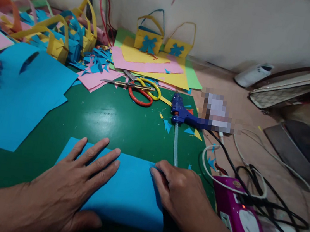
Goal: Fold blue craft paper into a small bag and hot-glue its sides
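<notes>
A sheet of blue paper (131, 190) lies on the green table (99, 115) in front of me. Flat across its left part rests my left hand (86, 175), fingers stretched and a little spread. My right hand (176, 184) pinches the sheet's far right corner between thumb and bent fingers. Just beyond that hand lies a blue glue gun (181, 110), a clear glue stick (176, 143) poking out of it toward me. Scissors (143, 90) with red and yellow handles lie farther back, beside a slim cutter knife (127, 84).
Large blue sheets (25, 99) cover the table's left. Paper bags (64, 37) with handles crowd behind them, and two yellow bags with blue bows (149, 40) stand by the wall. At right are a purple power strip (241, 212), cables, a phone (219, 110) and a handbag (285, 89).
</notes>
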`<action>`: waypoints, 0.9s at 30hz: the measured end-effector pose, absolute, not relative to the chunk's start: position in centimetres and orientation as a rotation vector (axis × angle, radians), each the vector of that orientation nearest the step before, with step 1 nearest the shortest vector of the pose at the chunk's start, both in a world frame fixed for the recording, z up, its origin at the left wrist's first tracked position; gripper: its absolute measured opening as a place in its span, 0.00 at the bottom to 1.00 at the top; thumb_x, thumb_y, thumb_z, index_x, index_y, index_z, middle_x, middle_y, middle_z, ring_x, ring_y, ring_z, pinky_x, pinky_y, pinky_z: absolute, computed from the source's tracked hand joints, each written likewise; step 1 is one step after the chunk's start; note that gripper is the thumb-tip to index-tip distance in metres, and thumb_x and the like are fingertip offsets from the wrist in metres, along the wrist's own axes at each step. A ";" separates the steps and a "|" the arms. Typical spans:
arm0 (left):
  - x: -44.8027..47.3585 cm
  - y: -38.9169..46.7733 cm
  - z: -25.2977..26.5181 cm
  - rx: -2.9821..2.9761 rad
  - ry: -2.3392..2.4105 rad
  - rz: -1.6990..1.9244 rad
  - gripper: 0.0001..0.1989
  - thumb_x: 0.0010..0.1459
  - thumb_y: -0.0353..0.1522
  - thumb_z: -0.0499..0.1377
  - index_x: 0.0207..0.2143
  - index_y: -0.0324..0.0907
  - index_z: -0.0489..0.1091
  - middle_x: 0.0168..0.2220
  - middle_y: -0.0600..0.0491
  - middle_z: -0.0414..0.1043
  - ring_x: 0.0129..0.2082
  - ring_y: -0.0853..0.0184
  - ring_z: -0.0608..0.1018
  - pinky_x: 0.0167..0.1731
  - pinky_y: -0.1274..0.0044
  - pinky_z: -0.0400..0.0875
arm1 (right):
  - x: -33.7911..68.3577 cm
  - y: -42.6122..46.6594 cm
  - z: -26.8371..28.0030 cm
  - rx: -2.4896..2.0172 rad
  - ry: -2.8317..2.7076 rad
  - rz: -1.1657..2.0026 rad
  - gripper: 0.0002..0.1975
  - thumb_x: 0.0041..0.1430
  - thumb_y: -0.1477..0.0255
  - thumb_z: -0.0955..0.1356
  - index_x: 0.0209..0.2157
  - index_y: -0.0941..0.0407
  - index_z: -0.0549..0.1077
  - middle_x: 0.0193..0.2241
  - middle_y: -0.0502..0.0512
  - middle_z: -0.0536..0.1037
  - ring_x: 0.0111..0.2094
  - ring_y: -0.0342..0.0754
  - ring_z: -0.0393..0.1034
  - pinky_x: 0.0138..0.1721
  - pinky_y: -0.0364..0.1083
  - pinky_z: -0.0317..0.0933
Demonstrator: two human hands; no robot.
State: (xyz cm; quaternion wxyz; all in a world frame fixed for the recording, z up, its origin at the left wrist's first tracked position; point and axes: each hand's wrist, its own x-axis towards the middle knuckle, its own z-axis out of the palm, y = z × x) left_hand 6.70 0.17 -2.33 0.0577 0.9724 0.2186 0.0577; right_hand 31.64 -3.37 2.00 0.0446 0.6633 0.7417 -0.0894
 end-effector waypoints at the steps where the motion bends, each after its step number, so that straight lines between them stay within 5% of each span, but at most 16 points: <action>1: 6.7 0.2 -2.3 2.951 0.662 0.174 0.42 0.56 0.57 0.45 0.65 0.42 0.45 0.66 0.50 0.45 0.65 0.49 0.41 0.59 0.60 0.25 | 31.6 -3.4 1.9 2.029 2.268 -0.274 0.11 0.60 0.71 0.62 0.25 0.56 0.71 0.18 0.53 0.76 0.20 0.48 0.71 0.22 0.44 0.46; 27: 6.7 0.4 -2.2 2.930 0.655 0.160 0.41 0.56 0.57 0.44 0.64 0.43 0.46 0.65 0.48 0.46 0.64 0.49 0.44 0.59 0.58 0.27 | 32.0 -3.2 1.6 2.005 2.331 -0.213 0.13 0.61 0.71 0.60 0.24 0.57 0.69 0.16 0.52 0.73 0.17 0.45 0.67 0.22 0.44 0.43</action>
